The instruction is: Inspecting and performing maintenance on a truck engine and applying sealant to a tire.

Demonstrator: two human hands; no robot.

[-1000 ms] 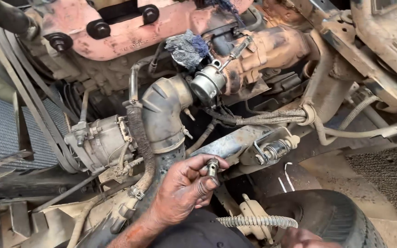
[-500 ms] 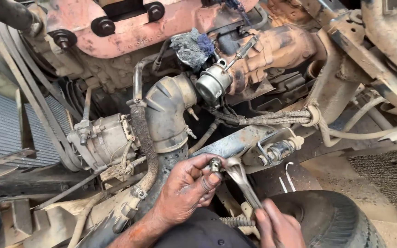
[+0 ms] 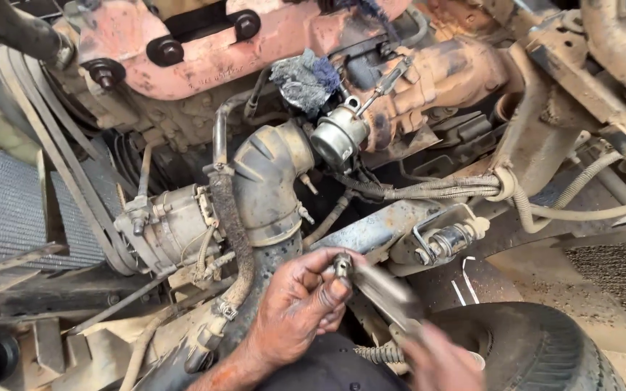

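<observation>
Left hand (image 3: 300, 310) pinches a small metal fitting (image 3: 342, 265) below the grey intake elbow (image 3: 268, 181); right hand (image 3: 440, 362), blurred, grips a wrench (image 3: 385, 293) set against the fitting, beside the tyre (image 3: 537, 347).

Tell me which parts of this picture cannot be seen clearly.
- Right hand, head view: motion-blurred and cut off by the bottom edge.
- Wrench: blurred, so its head shape is unclear.
- Small fitting: partly covered by the left hand fingers.
- Tyre: cut off by the bottom edge.
</observation>
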